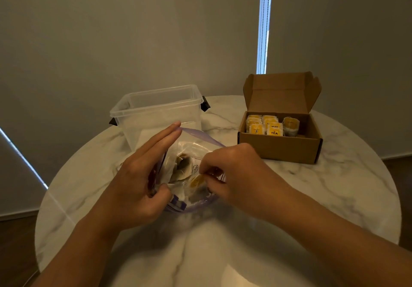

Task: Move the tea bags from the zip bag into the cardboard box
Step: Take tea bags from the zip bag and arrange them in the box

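A clear zip bag with a purple zip lies open at the table's middle, with tea bags inside. My left hand holds the bag's left rim, thumb on the near edge and fingers straight along the side. My right hand reaches into the bag's mouth and pinches a yellow tea bag. The open cardboard box stands at the right rear, lid up, with several yellow-tagged tea bags standing in rows inside.
An empty clear plastic tub with black latches stands just behind the zip bag. The round white marble table drops off on every side. Walls and a bright window strip lie beyond.
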`<state>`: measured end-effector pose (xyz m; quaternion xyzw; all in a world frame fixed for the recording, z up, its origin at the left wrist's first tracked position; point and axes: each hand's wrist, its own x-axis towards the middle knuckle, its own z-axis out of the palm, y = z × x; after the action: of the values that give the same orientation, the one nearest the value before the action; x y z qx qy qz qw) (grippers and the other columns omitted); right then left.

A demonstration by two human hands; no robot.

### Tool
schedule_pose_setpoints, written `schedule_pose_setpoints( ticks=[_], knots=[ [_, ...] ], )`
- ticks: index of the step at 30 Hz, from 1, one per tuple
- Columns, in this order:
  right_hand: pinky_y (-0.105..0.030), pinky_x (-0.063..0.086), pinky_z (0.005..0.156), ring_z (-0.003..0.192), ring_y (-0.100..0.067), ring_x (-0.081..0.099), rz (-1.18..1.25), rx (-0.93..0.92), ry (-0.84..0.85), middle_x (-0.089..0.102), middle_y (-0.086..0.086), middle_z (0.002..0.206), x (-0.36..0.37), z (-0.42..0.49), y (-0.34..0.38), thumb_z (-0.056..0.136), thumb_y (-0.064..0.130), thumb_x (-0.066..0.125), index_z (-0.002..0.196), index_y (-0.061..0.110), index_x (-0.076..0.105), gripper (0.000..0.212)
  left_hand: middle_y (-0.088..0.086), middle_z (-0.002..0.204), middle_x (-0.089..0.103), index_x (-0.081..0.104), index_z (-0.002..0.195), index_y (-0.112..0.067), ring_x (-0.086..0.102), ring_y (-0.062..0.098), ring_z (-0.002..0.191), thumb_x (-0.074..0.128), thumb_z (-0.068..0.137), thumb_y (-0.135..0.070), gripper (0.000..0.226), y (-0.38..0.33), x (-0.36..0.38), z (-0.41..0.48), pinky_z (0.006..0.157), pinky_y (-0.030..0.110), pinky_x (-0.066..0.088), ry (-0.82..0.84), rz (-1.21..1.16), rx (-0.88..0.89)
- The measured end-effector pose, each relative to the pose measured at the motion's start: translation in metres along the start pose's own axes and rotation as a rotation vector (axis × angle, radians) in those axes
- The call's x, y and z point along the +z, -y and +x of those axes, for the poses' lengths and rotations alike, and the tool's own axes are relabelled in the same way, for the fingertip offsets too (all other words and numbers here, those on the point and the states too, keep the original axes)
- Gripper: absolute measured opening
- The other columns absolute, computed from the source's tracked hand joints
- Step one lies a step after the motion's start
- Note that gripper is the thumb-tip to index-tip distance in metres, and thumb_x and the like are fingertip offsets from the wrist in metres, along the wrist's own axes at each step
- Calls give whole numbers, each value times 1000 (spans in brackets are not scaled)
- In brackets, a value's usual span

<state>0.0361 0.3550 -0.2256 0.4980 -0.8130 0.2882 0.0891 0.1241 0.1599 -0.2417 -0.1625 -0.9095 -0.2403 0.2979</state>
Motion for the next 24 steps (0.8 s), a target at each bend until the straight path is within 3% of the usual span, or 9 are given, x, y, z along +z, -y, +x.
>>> schedule_pose_setpoints(
  ticks=[4,8,12,16,21,24],
  knots=[
    [-17,57,75,80,-2,68,292,100,-58,72,11,87,-18,-11,-12,83,15,73,95,22,76,14,-5,160,32,33,152,-11,29,15,148,52,75,-24,80,3,0,-1,110,52,41,5,-34,-32],
    [-25,59,74,81,-14,73,645,199,-55,76,-2,85,-45,-17,-30,77,8,74,91,9,75,15,-7,160,31,33,152,-11,29,15,148,52,74,-21,81,3,-1,-1,107,56,43,2,-38,-42],
    [-32,60,71,83,-29,73,877,259,-171,74,-17,88,-74,-15,-60,70,7,70,89,0,72,20,-9,160,30,33,152,-14,27,13,148,52,74,-16,81,4,-1,-1,111,46,39,7,-18,-36],
    [-28,59,63,74,-23,72,806,317,-321,74,-12,83,-111,-3,-99,58,21,78,78,12,75,23,-9,161,30,33,153,-13,27,14,148,50,73,-22,82,6,-1,-1,110,44,39,5,-23,-18],
    [-30,60,67,73,-17,73,392,471,-430,72,-8,86,-136,18,-153,80,8,73,88,12,70,10,-9,160,31,34,152,-13,28,14,148,49,73,-22,81,6,0,-1,110,40,38,0,-24,-6],
    [-31,60,66,71,-19,71,166,542,-341,71,-8,85,-127,28,-173,83,6,72,89,12,70,8,-10,159,32,33,152,-15,29,14,147,50,73,-23,81,6,0,-1,112,27,37,4,-36,-13]
  ],
)
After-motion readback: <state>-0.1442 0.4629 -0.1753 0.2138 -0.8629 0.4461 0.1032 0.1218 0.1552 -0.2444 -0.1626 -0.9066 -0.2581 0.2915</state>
